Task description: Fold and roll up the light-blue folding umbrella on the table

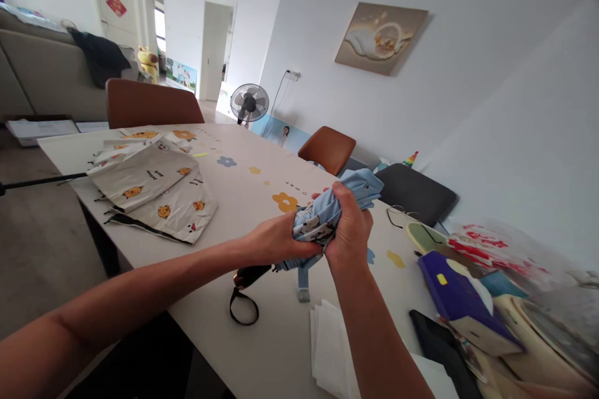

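Both of my hands are wrapped round a folded light-blue umbrella (358, 190) with a dark-and-white print, held above the table. My left hand (281, 237) grips its lower part near the handle. Farther up, toward the top end, my right hand (349, 227) is closed round the fabric. The black umbrella handle (253, 275) points down to the left, and a black wrist loop (244, 307) hangs from it. A blue closing strap (304, 287) dangles below the bundle. On the left of the table lies a cream umbrella (159, 184) with orange cartoon prints, loosely collapsed, its black shaft over the edge.
The white table (224, 349) has flower prints. White paper sheets (330, 349) lie near my right forearm. Along the right stand a purple box (461, 293), a black phone-like object (442, 349), eyeglasses (397, 215) and a plastic bag (500, 249). Brown chairs (152, 103) and a fan (249, 103) are beyond.
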Tool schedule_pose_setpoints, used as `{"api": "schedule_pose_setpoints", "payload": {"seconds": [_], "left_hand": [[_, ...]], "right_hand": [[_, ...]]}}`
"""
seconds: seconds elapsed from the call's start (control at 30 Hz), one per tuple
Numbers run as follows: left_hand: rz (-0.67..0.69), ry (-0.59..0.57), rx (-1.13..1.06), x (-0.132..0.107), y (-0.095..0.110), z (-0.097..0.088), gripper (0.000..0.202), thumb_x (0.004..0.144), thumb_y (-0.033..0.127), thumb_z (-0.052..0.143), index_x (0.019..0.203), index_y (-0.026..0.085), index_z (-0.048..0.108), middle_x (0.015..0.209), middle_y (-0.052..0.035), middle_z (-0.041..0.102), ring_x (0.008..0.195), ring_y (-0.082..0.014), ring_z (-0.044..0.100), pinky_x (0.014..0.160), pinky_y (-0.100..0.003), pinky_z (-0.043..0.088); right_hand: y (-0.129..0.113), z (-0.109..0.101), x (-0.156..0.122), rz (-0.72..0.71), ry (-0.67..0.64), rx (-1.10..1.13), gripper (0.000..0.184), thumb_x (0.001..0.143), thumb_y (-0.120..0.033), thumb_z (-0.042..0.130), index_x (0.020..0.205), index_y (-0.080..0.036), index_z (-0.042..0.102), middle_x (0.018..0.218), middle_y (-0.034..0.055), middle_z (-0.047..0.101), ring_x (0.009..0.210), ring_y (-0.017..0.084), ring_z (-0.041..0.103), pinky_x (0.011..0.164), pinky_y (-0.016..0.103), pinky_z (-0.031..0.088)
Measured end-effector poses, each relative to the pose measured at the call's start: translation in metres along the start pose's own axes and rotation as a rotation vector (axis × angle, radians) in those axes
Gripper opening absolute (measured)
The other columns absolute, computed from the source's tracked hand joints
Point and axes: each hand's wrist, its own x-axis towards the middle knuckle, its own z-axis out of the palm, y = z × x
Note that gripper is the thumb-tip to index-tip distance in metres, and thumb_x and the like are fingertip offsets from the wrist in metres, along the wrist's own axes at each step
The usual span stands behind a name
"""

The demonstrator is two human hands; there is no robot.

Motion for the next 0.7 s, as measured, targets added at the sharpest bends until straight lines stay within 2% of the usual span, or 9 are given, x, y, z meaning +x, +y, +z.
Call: {"api": "schedule_pose_setpoints", "payload": {"seconds": [0.13, 0.23, 0.3, 0.33, 0.4, 0.47, 0.53, 0.6, 0.7], "left_hand": [[-0.065, 0.081, 0.078, 0.000, -0.002, 0.008, 0.049, 0.069, 0.060, 0.056, 0.095, 0.018, 0.053, 0.084, -0.0045, 0.060, 0.073, -0.0187, 0.054, 0.061, -0.029, 0.041], [-0.021, -0.089, -0.134, 0.000, 0.000, 0.006, 0.044, 0.083, 0.058, 0.036, 0.087, 0.018, 0.054, 0.083, -0.0037, 0.059, 0.075, -0.0160, 0.053, 0.066, -0.028, 0.042], [-0.012, -0.171, -0.264, 0.001, 0.003, 0.001, 0.040, 0.087, 0.050, 0.034, 0.085, 0.017, 0.055, 0.086, -0.0037, 0.060, 0.080, -0.0158, 0.054, 0.073, -0.029, 0.043], [-0.007, -0.152, -0.302, 0.001, 0.004, -0.001, 0.034, 0.086, 0.045, 0.038, 0.087, 0.016, 0.056, 0.091, -0.0042, 0.061, 0.085, -0.0164, 0.055, 0.077, -0.030, 0.043], [0.010, 0.024, -0.350, 0.001, 0.005, -0.004, 0.025, 0.082, 0.034, 0.046, 0.097, 0.017, 0.056, 0.105, -0.0056, 0.060, 0.097, -0.0177, 0.054, 0.086, -0.033, 0.041], [0.039, 0.269, -0.356, 0.001, 0.006, -0.004, 0.035, 0.078, 0.028, 0.051, 0.112, 0.018, 0.051, 0.122, -0.0074, 0.053, 0.109, -0.0191, 0.050, 0.093, -0.034, 0.038], [0.052, 0.447, -0.312, -0.001, 0.008, -0.002, 0.046, 0.076, 0.031, 0.055, 0.120, 0.018, 0.046, 0.129, -0.0095, 0.047, 0.114, -0.0212, 0.046, 0.095, -0.036, 0.038], [0.037, 0.482, -0.231, -0.005, 0.010, 0.002, 0.053, 0.073, 0.038, 0.061, 0.119, 0.018, 0.045, 0.127, -0.0111, 0.048, 0.112, -0.0235, 0.048, 0.092, -0.037, 0.040], [-0.057, 0.351, -0.089, -0.012, 0.017, 0.007, 0.061, 0.065, 0.049, 0.067, 0.113, 0.017, 0.048, 0.115, -0.0117, 0.054, 0.102, -0.0264, 0.053, 0.084, -0.040, 0.045]], "right_hand": [[-0.001, -0.005, 0.010, -0.067, 0.111, 0.003, 0.018, 0.058, -0.027, 0.073, 0.069, -0.016, 0.065, 0.063, -0.0012, 0.063, 0.053, 0.014, 0.059, 0.049, 0.027, 0.053], [-0.004, -0.009, 0.015, -0.117, 0.103, 0.014, 0.014, 0.057, -0.025, 0.073, 0.066, -0.018, 0.065, 0.062, -0.0029, 0.061, 0.054, 0.013, 0.058, 0.046, 0.025, 0.052], [-0.005, -0.010, 0.016, -0.134, 0.093, 0.016, 0.011, 0.057, -0.022, 0.072, 0.064, -0.019, 0.064, 0.061, -0.0026, 0.061, 0.053, 0.014, 0.057, 0.046, 0.026, 0.051], [-0.005, -0.011, 0.017, -0.146, 0.076, 0.020, 0.010, 0.058, -0.022, 0.072, 0.065, -0.019, 0.065, 0.062, -0.0022, 0.061, 0.054, 0.014, 0.057, 0.047, 0.027, 0.051], [-0.005, -0.010, 0.016, -0.170, 0.031, 0.032, 0.013, 0.058, -0.022, 0.072, 0.070, -0.018, 0.065, 0.064, -0.0019, 0.062, 0.057, 0.015, 0.059, 0.052, 0.028, 0.052], [-0.005, -0.009, 0.014, -0.186, 0.005, 0.040, 0.017, 0.060, -0.022, 0.071, 0.074, -0.016, 0.065, 0.066, -0.0019, 0.062, 0.060, 0.015, 0.060, 0.056, 0.028, 0.053], [-0.006, -0.007, 0.011, -0.207, 0.008, 0.021, 0.017, 0.061, -0.022, 0.071, 0.074, -0.015, 0.063, 0.067, -0.0018, 0.062, 0.062, 0.014, 0.059, 0.058, 0.028, 0.052], [-0.008, -0.006, 0.009, -0.236, 0.015, 0.000, 0.015, 0.062, -0.022, 0.070, 0.073, -0.015, 0.063, 0.068, -0.0020, 0.061, 0.062, 0.014, 0.059, 0.058, 0.027, 0.051], [-0.011, -0.005, 0.006, -0.284, 0.025, 0.009, 0.015, 0.062, -0.023, 0.071, 0.073, -0.016, 0.063, 0.069, -0.0026, 0.061, 0.062, 0.013, 0.058, 0.059, 0.026, 0.051]]}}
